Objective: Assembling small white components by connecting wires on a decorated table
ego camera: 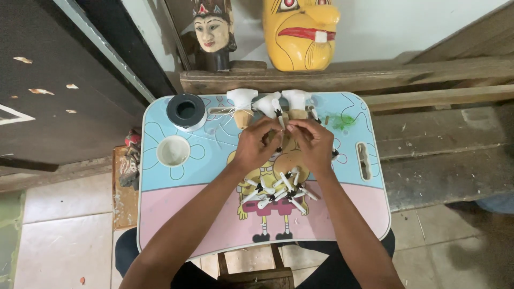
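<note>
My left hand [256, 145] and my right hand [315, 143] meet over the middle of a small cartoon-printed lap table [176, 214]. Between the fingertips they pinch a small white piece with a black tip [279, 119] and what looks like thin thread. Below my wrists lies a pile of several small white and black pieces [278, 191]. Just beyond my fingers stand three white-topped wooden figures [242, 105] at the table's far edge.
A black roll of tape [186, 111] and a small white cup [173, 151] sit at the table's left. A green paint smear [341, 121] marks the right. Behind, a wooden ledge carries a carved head [213, 33] and a yellow mask [301, 33].
</note>
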